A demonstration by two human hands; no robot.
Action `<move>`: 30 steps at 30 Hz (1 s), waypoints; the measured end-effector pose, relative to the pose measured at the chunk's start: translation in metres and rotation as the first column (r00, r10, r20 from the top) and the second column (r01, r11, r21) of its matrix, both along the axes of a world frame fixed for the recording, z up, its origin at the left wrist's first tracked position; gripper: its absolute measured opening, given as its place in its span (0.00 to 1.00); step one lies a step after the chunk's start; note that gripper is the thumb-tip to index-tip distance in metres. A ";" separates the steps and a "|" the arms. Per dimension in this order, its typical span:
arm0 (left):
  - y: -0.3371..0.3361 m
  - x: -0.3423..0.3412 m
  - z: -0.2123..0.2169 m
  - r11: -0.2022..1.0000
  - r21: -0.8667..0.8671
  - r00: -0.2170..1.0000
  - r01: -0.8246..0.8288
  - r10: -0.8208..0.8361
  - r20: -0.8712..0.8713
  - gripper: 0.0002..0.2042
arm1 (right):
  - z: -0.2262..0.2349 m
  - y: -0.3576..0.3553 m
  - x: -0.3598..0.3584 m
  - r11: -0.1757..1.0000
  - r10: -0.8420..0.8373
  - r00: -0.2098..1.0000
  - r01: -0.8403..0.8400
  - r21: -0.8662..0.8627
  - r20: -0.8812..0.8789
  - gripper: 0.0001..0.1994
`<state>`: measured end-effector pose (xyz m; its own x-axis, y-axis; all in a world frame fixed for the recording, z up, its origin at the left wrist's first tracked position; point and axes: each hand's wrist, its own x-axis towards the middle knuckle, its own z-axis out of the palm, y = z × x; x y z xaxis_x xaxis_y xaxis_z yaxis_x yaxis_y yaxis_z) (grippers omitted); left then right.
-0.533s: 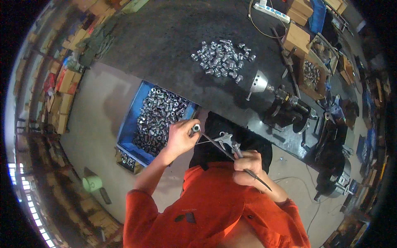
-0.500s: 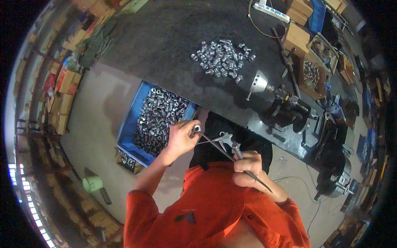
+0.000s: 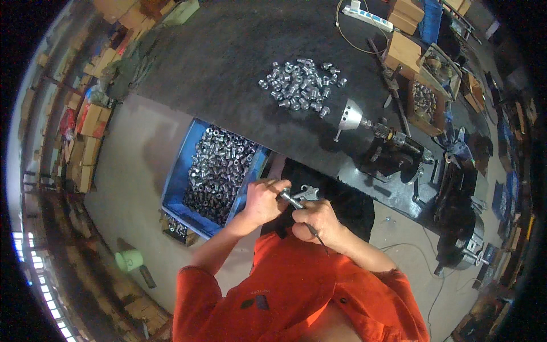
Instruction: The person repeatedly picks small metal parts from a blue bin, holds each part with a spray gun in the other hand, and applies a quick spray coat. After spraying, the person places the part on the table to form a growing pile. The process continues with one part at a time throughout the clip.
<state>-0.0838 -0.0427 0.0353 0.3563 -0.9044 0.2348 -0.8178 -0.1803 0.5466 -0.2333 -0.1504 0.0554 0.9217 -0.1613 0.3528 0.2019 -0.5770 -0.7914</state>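
Note:
My left hand [image 3: 265,200] is closed round a small shiny metal fitting [image 3: 285,194], pinched by thumb and fingers. Close beside it, my right hand [image 3: 317,220] is closed on a silver air blow gun [image 3: 308,193], whose trigger end shows above the knuckles. A thin dark pointed rod [image 3: 317,236] also sticks out below the right hand, toward my body. At the fitting the hands nearly meet; whether the rod's upper end sits inside it I cannot tell. Left of my left hand, a blue bin [image 3: 181,165] holds many similar fittings.
On the dark workbench [image 3: 216,57] lies a heap of fittings [image 3: 302,85]. Right of it stands a clamped metal device with a silver cone [image 3: 350,115]. Cardboard boxes [image 3: 403,55] and a white power strip [image 3: 367,19] are at the far right. A pale green container [image 3: 129,260] lies on the floor.
My right hand has moved up and left, bringing the blow gun and rod close to the fitting. My left hand has shifted slightly right and down, still gripping the fitting.

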 end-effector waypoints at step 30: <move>-0.106 0.079 0.007 0.990 0.139 0.974 0.023 0.009 -0.225 0.11 | -0.010 -0.005 -0.053 0.976 -0.155 0.981 0.133 0.174 0.118 0.11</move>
<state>-0.0048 -0.1489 0.0424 0.3792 -0.9251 0.0205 -0.6782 -0.2627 0.6863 -0.2865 -0.1557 0.0451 0.8325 -0.3547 0.4256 0.2340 -0.4711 -0.8504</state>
